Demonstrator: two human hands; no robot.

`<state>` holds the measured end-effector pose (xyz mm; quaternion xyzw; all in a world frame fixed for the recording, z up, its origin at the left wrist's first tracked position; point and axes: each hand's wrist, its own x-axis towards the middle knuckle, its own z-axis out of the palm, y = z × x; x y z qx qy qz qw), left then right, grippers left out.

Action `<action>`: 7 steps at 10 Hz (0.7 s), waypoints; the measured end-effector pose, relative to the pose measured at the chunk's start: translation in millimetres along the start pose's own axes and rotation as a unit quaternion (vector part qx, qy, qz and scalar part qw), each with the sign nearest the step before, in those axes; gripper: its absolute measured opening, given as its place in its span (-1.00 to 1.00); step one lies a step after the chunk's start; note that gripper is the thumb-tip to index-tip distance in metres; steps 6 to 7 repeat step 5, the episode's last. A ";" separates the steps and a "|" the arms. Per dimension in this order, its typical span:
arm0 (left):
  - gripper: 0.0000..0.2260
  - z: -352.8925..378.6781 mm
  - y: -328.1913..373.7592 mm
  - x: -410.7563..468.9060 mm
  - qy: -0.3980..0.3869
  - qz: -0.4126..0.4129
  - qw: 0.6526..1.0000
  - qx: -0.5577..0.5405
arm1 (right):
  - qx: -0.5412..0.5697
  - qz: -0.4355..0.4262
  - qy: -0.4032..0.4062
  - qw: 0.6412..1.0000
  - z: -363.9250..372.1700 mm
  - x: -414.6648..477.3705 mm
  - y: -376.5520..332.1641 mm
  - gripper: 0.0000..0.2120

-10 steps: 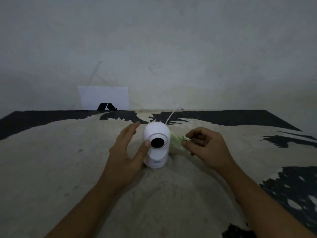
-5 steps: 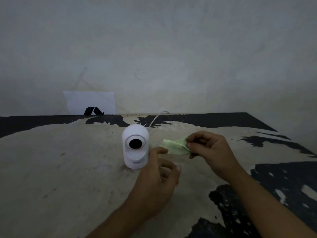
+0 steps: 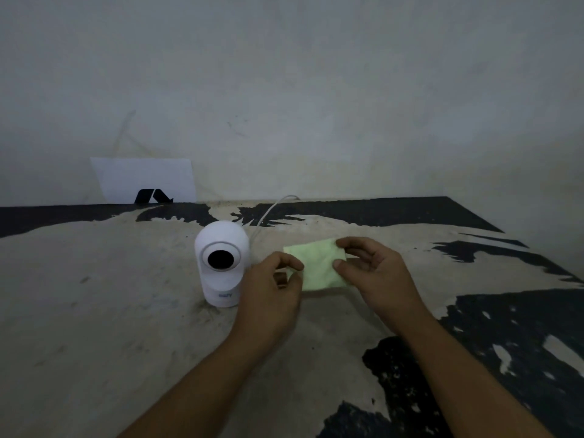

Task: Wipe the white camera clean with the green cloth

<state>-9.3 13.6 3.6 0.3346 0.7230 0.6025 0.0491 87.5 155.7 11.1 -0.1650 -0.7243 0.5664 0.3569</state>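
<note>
The white camera (image 3: 222, 263) stands upright on the worn table (image 3: 94, 311), its round black lens facing me. A white cable (image 3: 268, 213) runs from behind it toward the wall. Just right of it, the pale green cloth (image 3: 317, 267) is spread out flat between both hands, a little above the table. My left hand (image 3: 271, 295) pinches the cloth's left edge, close beside the camera's base. My right hand (image 3: 376, 279) grips the cloth's right edge between thumb and fingers. Neither hand touches the camera.
A white card (image 3: 145, 178) with a black mark leans against the grey wall at the back left. The table surface is pale with black patches, and its right edge (image 3: 521, 245) slants away at the far right.
My left hand let go of the camera, crossed to the right and took the cloth's left edge. The cloth, bunched before, is now spread between both hands.
</note>
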 end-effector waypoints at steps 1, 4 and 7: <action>-0.85 3.0 -6.5 -1.7 -0.004 0.024 0.998 0.065 | -0.081 -0.005 0.002 0.997 3.2 1.5 7.2 -0.70; -0.63 16.4 -20.1 2.2 -0.052 0.077 0.967 0.235 | -0.364 -0.065 -0.027 0.929 8.8 0.6 18.5 -0.46; -0.61 17.0 -23.8 1.2 -0.051 0.072 0.963 0.254 | -0.436 -0.056 -0.016 0.898 10.6 1.3 21.1 -0.47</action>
